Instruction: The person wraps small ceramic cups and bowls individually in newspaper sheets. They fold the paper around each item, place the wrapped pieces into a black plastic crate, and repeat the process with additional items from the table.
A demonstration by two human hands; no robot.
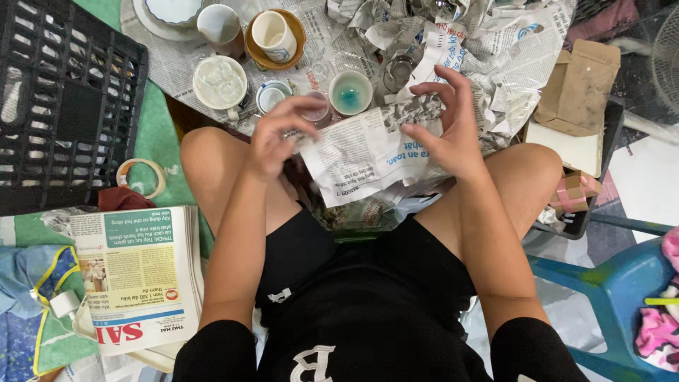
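I sit on the floor with a crumpled sheet of newspaper (361, 152) held over my lap. My left hand (277, 138) pinches its left edge, and my right hand (449, 127) grips its crumpled right side from above. Whatever lies inside the paper is hidden. Under it, between my knees, a greenish object (361, 216) partly shows. Just beyond my hands, on spread newspaper, stand a small cup with a turquoise inside (351, 92), a small clear glass (316, 107) and several other cups.
A black plastic crate (64, 99) lies at the left, with a tape roll (141, 177) beside it. A stack of newspapers (138, 279) is by my left leg. Cardboard pieces (576, 99) and a blue plastic stool (615, 283) are at the right.
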